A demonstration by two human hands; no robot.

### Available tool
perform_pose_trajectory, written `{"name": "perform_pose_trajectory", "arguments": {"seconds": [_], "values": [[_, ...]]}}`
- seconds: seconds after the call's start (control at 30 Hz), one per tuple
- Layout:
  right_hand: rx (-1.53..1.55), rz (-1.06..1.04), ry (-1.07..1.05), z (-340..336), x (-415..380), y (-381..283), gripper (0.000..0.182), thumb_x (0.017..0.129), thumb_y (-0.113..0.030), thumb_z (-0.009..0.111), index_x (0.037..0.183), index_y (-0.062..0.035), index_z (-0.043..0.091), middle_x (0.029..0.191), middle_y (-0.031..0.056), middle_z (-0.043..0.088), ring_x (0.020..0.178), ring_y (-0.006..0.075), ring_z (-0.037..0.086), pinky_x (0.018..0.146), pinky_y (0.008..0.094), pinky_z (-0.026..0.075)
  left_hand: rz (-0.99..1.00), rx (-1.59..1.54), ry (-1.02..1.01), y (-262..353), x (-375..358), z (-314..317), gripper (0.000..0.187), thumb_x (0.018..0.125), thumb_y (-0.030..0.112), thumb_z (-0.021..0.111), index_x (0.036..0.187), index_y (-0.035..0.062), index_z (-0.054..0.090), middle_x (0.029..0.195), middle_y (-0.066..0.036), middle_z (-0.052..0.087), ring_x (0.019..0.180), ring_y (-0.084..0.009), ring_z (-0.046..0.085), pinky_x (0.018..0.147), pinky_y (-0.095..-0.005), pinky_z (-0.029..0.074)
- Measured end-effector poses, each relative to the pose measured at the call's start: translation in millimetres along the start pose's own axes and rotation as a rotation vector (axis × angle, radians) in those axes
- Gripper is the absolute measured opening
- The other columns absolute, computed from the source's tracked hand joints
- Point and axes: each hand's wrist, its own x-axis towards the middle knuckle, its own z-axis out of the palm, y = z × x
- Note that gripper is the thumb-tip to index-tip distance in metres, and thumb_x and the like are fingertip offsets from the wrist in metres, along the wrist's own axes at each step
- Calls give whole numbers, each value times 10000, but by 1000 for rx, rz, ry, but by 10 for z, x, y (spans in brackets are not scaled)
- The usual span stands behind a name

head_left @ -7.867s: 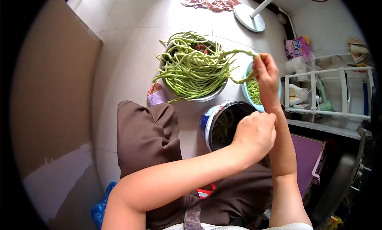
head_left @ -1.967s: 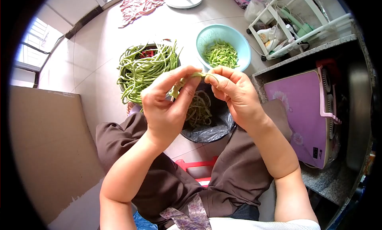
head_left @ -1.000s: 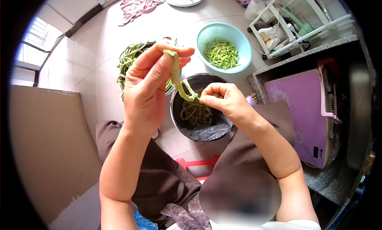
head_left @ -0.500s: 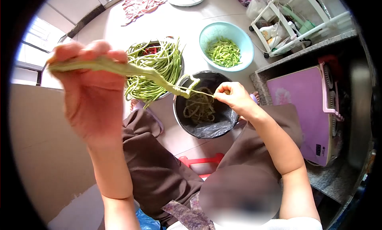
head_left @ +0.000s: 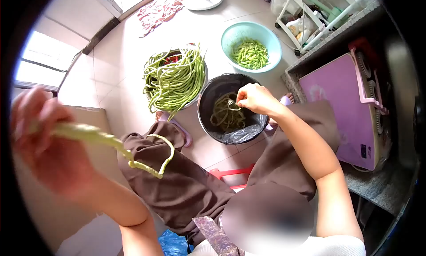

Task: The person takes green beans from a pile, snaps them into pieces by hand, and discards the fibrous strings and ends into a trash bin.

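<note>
My left hand (head_left: pixel 51 143), blurred by motion, is raised at the left with its fingers closed around a long green bean (head_left: pixel 100 135). The bean's thin end hangs bent and loose over my trouser leg. Above a black-lined bin (head_left: pixel 255 134), my right hand (head_left: pixel 258 99) pinches a thin, pale bean string (head_left: pixel 232 106). More stringy strips (head_left: pixel 222 116) lie inside the bin. Beyond it stands a container heaped with whole long beans (head_left: pixel 179 81), some red pieces showing among them. A light-blue basin (head_left: pixel 227 45) holds short cut bean pieces (head_left: pixel 251 54).
To the right, a purple panel (head_left: pixel 333 109) leans in a stone-edged recess. A white wheeled rack (head_left: pixel 306 34) with bags and bottles stands at the upper right. A patterned cloth (head_left: pixel 162 12) lies on the floor by a round white base (head_left: pixel 204 1). Something red (head_left: pixel 233 174) shows between my legs.
My left hand has moved left and down with the bean, away from the bin. The string stretched between both hands has come off the bean and is now in my right hand.
</note>
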Motion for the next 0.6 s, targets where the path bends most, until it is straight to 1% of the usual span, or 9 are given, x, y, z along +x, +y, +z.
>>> {"name": "perform_pose_trajectory", "arguments": {"seconds": [0.07, 0.1, 0.13, 0.17, 0.23, 0.3, 0.4, 0.5, 0.6], "values": [[-36, 19, -13, -15, -30, -60, 145, 759, -188, 635, 839, -80, 690, 824, 101, 677, 807, 238, 650, 734, 345, 489, -28, 126, 265, -458, -121, -53, 315, 898, 165, 571, 1184, 56, 499, 854, 9, 562, 789, -85, 484, 592, -189, 393], [38, -4, 54, -67, -73, -147, 151, 753, -178, 621, 833, -67, 685, 814, 129, 669, 811, 267, 648, 746, 365, 491, -41, 181, 444, -754, -189, -75, 402, 912, 202, 564, 1265, 51, 445, 873, 4, 565, 752, -66, 490, 525, -171, 375], [112, -28, 120, -96, -92, -198, 156, 747, -168, 608, 826, -54, 680, 803, 158, 661, 815, 295, 645, 757, 385, 493, -191, 217, 436, -969, -210, -136, 435, 914, 232, 569, 1289, 58, 437, 860, 2, 570, 711, -54, 495, 516, -172, 366], [288, -139, 121, -102, -70, -184, 143, 836, -152, 601, 899, -37, 657, 821, 41, 658, 774, 147, 607, 720, 275, 467, -339, 252, 430, -1145, -224, -194, 467, 916, 262, 573, 1314, 66, 428, 848, 1, 574, 670, -43, 501, 507, -174, 357], [773, -320, 57, -250, -153, -370, 178, 869, -134, 584, 993, -9, 615, 716, -49, 497, 657, 22, 425, 599, 169, 357, -618, 260, 580, -1408, -276, -234, 470, 920, 279, 571, 1334, 111, 425, 814, -5, 595, 618, -42, 514, 501, -165, 348], [1044, -281, -68, -468, -350, -612, 213, 868, -136, 599, 1044, -17, 599, 726, -60, 448, 643, 0, 363, 570, 151, 295, -725, 219, 580, -1624, -343, -270, 429, 932, 270, 554, 1327, 149, 440, 785, -16, 611, 630, -43, 526, 506, -161, 345], [934, -387, -90, -477, -391, -596, 234, 882, -193, 628, 1036, -19, 600, 726, -81, 449, 626, -3, 379, 546, 168, 310, -759, 157, 533, -1812, -367, -329, 457, 910, 246, 593, 1317, 112, 436, 827, -42, 631, 647, -65, 534, 516, -169, 359], [1013, -335, -57, -451, -391, -568, 180, 887, -155, 616, 973, 2, 595, 794, -38, 549, 712, 13, 476, 645, 161, 393, -762, 161, 495, -1913, -356, -365, 434, 890, 263, 621, 1251, 55, 497, 851, -55, 646, 675, -71, 547, 560, -179, 401], [886, -348, 120, -567, -395, -511, 122, 890, -103, 589, 948, 5, 593, 842, -22, 576, 772, 19, 496, 700, 176, 412, -781, 170, 418, -1976, -413, -455, 348, 917, 282, 575, 1170, 42, 571, 825, -43, 638, 713, -88, 587, 618, -192, 436]]}}
